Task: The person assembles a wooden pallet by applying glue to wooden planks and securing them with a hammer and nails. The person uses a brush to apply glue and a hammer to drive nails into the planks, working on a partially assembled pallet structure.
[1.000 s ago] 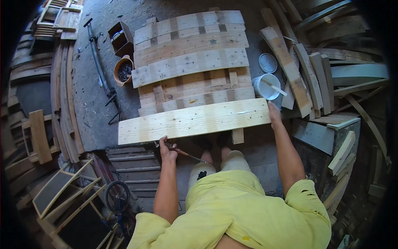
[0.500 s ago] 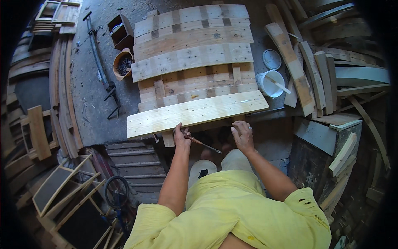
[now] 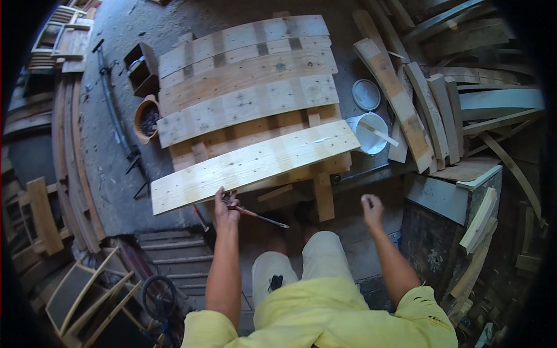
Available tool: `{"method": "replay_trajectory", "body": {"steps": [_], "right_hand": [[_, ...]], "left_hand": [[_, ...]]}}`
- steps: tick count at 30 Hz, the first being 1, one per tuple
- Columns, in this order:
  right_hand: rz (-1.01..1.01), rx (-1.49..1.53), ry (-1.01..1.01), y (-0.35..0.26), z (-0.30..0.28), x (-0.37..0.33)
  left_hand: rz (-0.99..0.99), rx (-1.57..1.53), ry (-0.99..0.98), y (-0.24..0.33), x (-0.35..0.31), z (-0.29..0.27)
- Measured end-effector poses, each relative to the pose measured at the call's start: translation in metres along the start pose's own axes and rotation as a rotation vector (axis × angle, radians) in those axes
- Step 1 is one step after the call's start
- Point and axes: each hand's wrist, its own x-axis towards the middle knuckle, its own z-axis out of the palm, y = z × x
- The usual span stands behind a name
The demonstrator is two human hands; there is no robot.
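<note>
We judge the step in hand to be the placing of the pale board (image 3: 255, 165), which lies aslant across the near part of the planked panel (image 3: 249, 93); we cannot tell whether it rests fully on it. Our left hand (image 3: 226, 210) has its fingers closed at the board's near edge, and also holds a slender tool (image 3: 248, 213) with a reddish handle and metal shaft. Our right hand (image 3: 372, 211) is apart from the board, fingers curled narrow; we cannot tell whether they pinch anything small. In our judgement, squaring the board calls for a second grip near its right end.

Materials: the board is flat, straight-grained wood, dotted with dark marks. The panel's planks are duller, bowed in this view, and crossed by brown bands. A batten (image 3: 324, 197) projects toward us. To the right stands a smooth white bucket (image 3: 378, 120) with a flat stick (image 3: 386, 138); a round lid (image 3: 366, 94) lies just beyond
</note>
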Motion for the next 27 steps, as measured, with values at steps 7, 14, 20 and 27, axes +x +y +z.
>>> {"method": "replay_trajectory", "body": {"steps": [7, 14, 20, 27], "right_hand": [[-0.199, -0.751, 0.194, 0.068, -0.011, 0.223], [-0.270, -1.144, -0.046, 0.101, 0.017, 0.302], [-0.198, -1.059, -0.222, 0.105, -0.009, 0.299], [-0.304, -1.305, -0.382, 0.080, -0.039, 0.271]], "left_hand": [[0.047, 0.070, 0.093, -0.023, 0.090, 0.004], [0.069, 0.092, 0.061, -0.036, 0.106, -0.007], [0.006, 0.099, 0.078, -0.041, 0.122, -0.027], [0.024, 0.127, 0.110, -0.050, 0.121, -0.022]]}}
